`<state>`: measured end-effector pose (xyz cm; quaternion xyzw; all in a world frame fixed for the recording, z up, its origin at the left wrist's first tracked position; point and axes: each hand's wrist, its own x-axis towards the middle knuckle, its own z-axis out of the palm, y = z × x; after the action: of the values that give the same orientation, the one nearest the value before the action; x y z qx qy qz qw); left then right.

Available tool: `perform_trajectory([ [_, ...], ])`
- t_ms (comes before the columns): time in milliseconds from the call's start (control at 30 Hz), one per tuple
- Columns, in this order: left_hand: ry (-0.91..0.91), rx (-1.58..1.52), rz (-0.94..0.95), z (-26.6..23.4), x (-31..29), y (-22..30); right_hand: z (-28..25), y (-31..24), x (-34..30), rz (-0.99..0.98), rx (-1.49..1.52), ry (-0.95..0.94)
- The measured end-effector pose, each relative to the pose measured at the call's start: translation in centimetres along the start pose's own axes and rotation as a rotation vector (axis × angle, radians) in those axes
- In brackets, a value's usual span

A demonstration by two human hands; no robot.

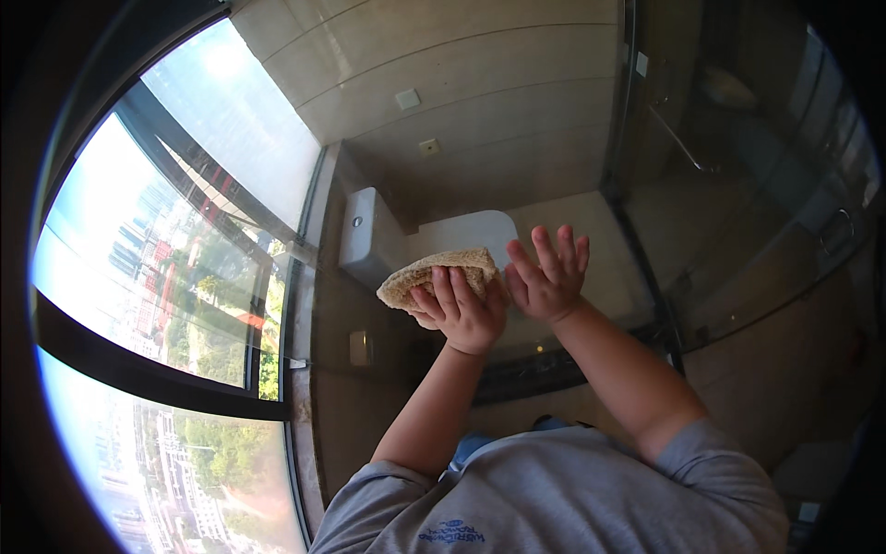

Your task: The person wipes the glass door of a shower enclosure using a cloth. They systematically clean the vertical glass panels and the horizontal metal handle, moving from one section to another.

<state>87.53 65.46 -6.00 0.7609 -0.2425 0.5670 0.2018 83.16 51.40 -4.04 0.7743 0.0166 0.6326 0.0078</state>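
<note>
In the middle of the view, my left hand (466,314) presses a folded tan towel (415,282) with its fingers spread over it. The cloth's pile looks thick, and its edge sticks out past my fingertips on the left. Just to the right, my right hand (551,277) is raised with its fingers apart and nothing in it. A clear glass panel seems to stand in front of both hands; whether the right palm touches it I cannot tell.
Beyond the hands stands a white toilet with its tank (371,235) and lid (471,231). Large windows with a dark frame (166,374) fill the left side. A glass door with a metal handle (681,140) is at the right. Beige tiled wall (480,83) lies ahead.
</note>
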Motion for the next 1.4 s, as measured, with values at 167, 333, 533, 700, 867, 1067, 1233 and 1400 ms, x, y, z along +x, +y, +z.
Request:
perform_trajectory([
  [167,-0.054,-0.036,0.034,-0.1,-1.3,-0.2,0.2,0.0,-0.2,0.031,0.009,0.003],
  [333,-0.125,-0.114,0.001,-2.2,-0.6,-0.6,-3.4,-4.3,1.4,0.261,0.312,-0.104],
  [533,-0.424,-0.664,0.087,-6.6,1.1,-6.1,-3.1,-10.9,1.0,0.241,0.633,-0.177],
  [700,-0.11,-0.771,-0.031,-8.5,1.9,-11.9,1.0,-14.0,-0.1,0.241,0.099,-0.154],
  [867,-0.16,-0.174,0.056,-4.1,-1.0,-14.8,3.2,-12.4,-0.6,0.086,-0.025,-0.043],
  [1067,-0.032,-0.072,0.131,-1.6,-2.3,-15.4,3.2,-11.1,-4.6,0.049,-0.046,-0.128],
  [1233,-0.024,-0.087,0.142,-1.6,-2.2,-15.7,2.8,-11.5,-8.9,0.122,-0.051,-0.217],
  [1400,-0.007,-0.08,0.173,-1.4,-2.2,-15.8,2.2,-9.8,-6.5,0.071,-0.111,-0.204],
])
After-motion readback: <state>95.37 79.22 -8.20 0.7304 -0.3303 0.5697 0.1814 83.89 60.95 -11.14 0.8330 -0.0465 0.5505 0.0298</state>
